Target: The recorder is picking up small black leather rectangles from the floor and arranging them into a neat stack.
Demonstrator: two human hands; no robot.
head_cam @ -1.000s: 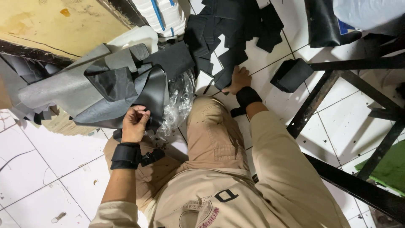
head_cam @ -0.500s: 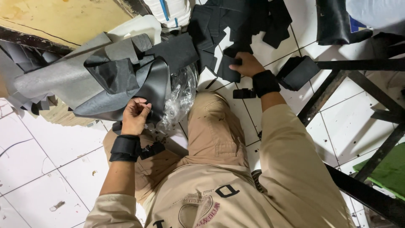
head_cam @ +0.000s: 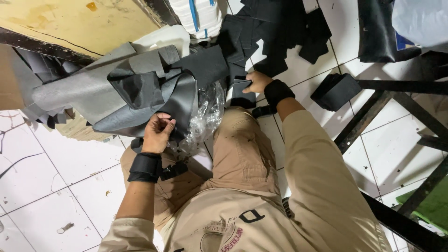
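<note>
My left hand point(head_cam: 157, 132) pinches the lower edge of a glossy black leather-like strip point(head_cam: 183, 100) that stands up from a heap of grey and black sheet material point(head_cam: 93, 91). My right hand point(head_cam: 256, 82) is stretched forward above my knee and grips a small flat black cut piece point(head_cam: 241, 89) at the near edge of a pile of black cut pieces point(head_cam: 275, 32) lying on the white tiled floor. Both wrists wear black wrist bands. Crumpled clear plastic point(head_cam: 207, 114) lies between my hands, against my tan trouser leg.
A black metal frame point(head_cam: 396, 116) crosses the floor on the right, with a black folded block point(head_cam: 336, 91) beside it. A dark bag point(head_cam: 380, 32) is at the top right, a white bundle point(head_cam: 196, 14) at the top, a yellowish board point(head_cam: 60, 23) at the top left.
My right hand has moved left and nearer along the pile and now grips a small black piece. My left hand stays on the black strip, barely shifted.
</note>
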